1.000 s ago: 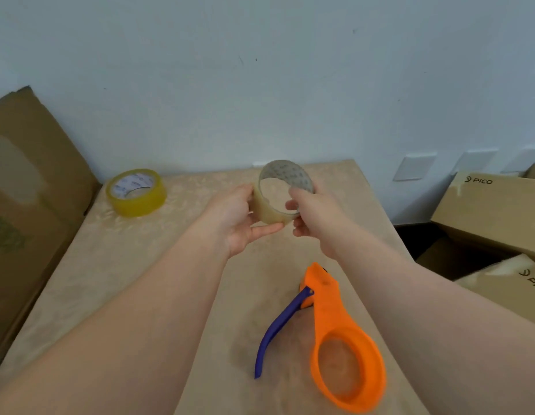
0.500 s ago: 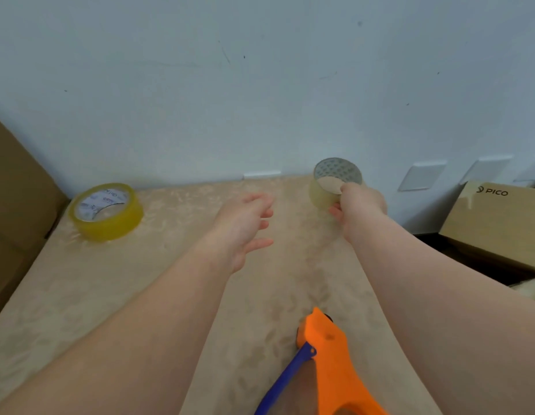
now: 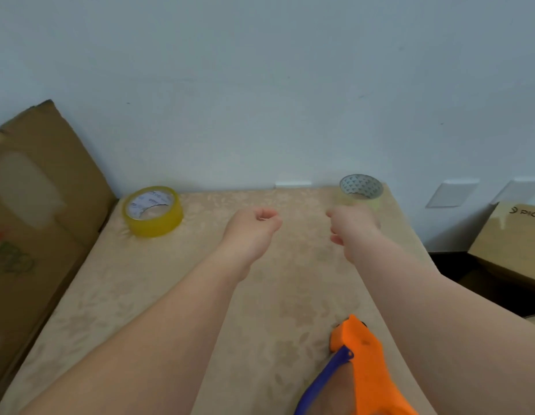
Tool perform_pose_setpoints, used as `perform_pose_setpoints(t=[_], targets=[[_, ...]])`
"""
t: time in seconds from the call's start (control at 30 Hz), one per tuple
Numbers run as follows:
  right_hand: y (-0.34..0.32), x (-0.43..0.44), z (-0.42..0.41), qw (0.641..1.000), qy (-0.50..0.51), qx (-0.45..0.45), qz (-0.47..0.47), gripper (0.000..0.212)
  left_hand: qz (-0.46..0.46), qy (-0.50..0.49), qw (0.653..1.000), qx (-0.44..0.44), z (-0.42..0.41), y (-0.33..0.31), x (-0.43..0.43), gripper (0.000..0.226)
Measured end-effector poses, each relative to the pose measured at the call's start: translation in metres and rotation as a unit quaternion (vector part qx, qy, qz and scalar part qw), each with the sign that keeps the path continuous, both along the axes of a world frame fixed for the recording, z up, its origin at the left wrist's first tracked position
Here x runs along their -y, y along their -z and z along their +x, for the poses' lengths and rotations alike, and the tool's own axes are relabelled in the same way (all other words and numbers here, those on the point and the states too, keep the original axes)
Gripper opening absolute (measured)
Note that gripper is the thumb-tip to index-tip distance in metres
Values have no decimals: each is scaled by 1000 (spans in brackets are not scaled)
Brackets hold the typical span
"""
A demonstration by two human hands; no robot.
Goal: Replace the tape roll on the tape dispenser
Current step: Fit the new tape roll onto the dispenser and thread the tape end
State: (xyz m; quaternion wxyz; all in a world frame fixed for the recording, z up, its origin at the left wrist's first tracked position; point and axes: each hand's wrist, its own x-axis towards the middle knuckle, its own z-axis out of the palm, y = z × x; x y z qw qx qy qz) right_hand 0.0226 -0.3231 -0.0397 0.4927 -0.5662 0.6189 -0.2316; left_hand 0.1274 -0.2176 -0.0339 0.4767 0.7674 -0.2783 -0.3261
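Note:
The nearly used-up clear tape roll (image 3: pixel 361 187) stands on the far right corner of the beige table (image 3: pixel 176 295). My right hand (image 3: pixel 354 230) hovers just in front of it with loosely spread fingers, hiding its lower front; nothing shows between the fingers. Curled into a loose, empty fist, my left hand (image 3: pixel 254 227) floats over the table's middle. A full yellow tape roll (image 3: pixel 154 211) lies flat at the far left. The orange tape dispenser (image 3: pixel 366 363) with its blue lever (image 3: pixel 326 381) lies near me under my right forearm, its ring cut off by the frame's bottom edge.
A large flattened cardboard box (image 3: pixel 35 223) leans along the table's left side. Cardboard boxes (image 3: pixel 512 244) sit lower down to the right, past the table's edge. A pale wall (image 3: pixel 260 85) runs right behind the table.
My right hand carried the clear roll from in front of me to the far right corner and set it down. My left hand let go earlier and has curled shut.

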Motion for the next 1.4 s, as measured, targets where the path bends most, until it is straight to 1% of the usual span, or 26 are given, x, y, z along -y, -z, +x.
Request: perform_pose_setpoints(t=[0.07,0.1,0.17,0.23,0.37,0.43,0.53,0.6,0.7,0.8,0.83,0.9,0.97,1.0,1.03,1.07,1.1,1.17,1.23,1.3,1.33,1.4], targets=[[-1,-14,15,997,-58,-10,-41,18,24,-29,996,77,16,2,-11,23],[2,-20,23,995,-89,-9,-51,16,41,-48,992,114,26,3,-17,25],[0,-36,40,987,-147,-13,-63,21,78,-81,977,181,50,7,-29,29],[-4,-51,53,978,-191,-34,-82,27,124,-97,961,229,75,13,-42,35],[1,-71,74,959,-263,-69,-86,33,255,-77,917,299,118,31,-69,46],[6,-77,81,947,-298,-87,-87,36,264,-98,906,315,129,36,-77,47],[9,-82,85,933,-332,-106,-93,40,223,-152,893,360,139,37,-80,48],[9,-82,83,929,-339,-116,-95,41,240,-126,884,382,146,39,-79,52],[7,-82,79,928,-337,-124,-97,40,314,-37,865,389,158,46,-78,59],[1,-85,72,931,-331,-120,-95,41,340,-14,838,426,160,46,-79,46],[0,-87,69,932,-330,-119,-96,41,348,-16,840,416,156,44,-80,41],[-6,-92,62,932,-329,-116,-98,41,333,-13,868,368,142,40,-85,34],[-12,-98,55,934,-326,-110,-99,41,274,-10,892,359,125,36,-93,21],[-16,-102,51,935,-325,-105,-98,40,234,-19,905,356,115,32,-98,15],[-19,-106,47,936,-324,-98,-96,39,188,-39,919,344,105,29,-102,12],[-22,-111,43,937,-325,-89,-93,39,141,-68,937,312,96,25,-107,13],[-25,-115,39,939,-324,-78,-92,38,90,-98,956,262,87,22,-110,14],[-31,-127,27,944,-314,-51,-83,36,-9,-146,981,129,70,13,-119,12],[-39,-141,14,952,-296,-17,-74,31,-71,-160,985,-6,49,-1,-131,9],[-47,-157,1,961,-270,25,-59,19,-111,-142,976,-119,24,-17,-145,11],[-53,-166,-6,966,-248,59,-36,15,-129,-127,970,-159,12,-25,-153,13],[-65,-182,-17,967,-208,140,41,17,-150,-100,963,-199,-10,-40,-169,14]])
